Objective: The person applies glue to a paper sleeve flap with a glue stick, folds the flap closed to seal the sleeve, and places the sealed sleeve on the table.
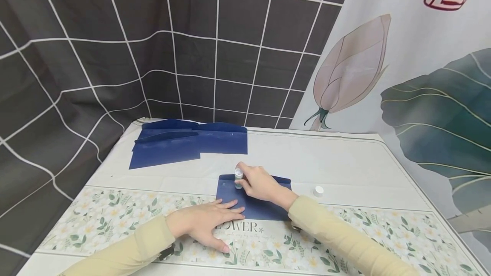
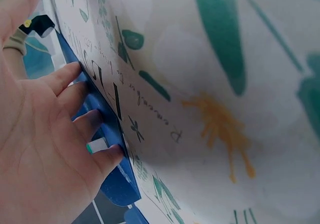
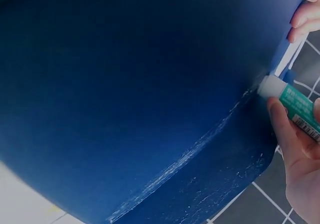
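A dark blue envelope [image 1: 261,208] lies on the table with its flap toward the far side. My right hand [image 1: 262,185] grips a glue stick [image 1: 238,179] with a green label, upright over the envelope's far left part. In the right wrist view, the tip of the glue stick [image 3: 295,103] meets the envelope at the end of a whitish glue streak [image 3: 175,166] along the flap fold. My left hand [image 1: 211,222] lies spread, its straight fingertips pressing the envelope's near left edge and its thumb on the tablecloth.
Several more blue envelopes [image 1: 168,148] lie overlapping at the back left, flaps up. A small white cap [image 1: 318,191] stands on the tablecloth [image 1: 345,161] to the right. A dark grid curtain [image 1: 192,54] and a flower-printed cloth [image 1: 345,67] hang behind the table.
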The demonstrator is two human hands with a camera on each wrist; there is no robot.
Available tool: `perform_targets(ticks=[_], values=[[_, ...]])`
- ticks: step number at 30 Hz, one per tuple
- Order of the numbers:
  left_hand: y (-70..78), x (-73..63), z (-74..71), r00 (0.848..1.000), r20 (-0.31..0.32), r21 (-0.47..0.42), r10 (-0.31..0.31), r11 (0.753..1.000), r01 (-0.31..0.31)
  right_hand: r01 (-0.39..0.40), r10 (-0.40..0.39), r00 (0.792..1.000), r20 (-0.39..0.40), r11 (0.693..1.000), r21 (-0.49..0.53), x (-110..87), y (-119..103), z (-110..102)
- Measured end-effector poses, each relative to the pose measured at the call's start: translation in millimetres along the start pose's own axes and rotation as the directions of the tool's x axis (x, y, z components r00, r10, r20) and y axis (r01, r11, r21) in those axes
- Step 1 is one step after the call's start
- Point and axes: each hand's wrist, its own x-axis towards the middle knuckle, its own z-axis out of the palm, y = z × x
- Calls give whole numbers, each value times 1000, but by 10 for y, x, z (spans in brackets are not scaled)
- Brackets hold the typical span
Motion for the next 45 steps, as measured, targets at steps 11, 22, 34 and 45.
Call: perform_targets(ticks=[11,22,34,45], values=[[3,-17,-12,1000,15,-12,-7,1000,7,47,-48,998,44,998,30,86,-46,-25],[23,-36,-23,999,22,-13,-29,1000,29,49,-53,996,71,997,62,169,-78,36],[37,-38,-37,999,34,-31,-31,999,32,67,-73,994,80,995,80,250,-109,76],[34,-23,-56,999,45,-45,-22,999,24,67,-75,993,89,994,82,344,-168,99]])
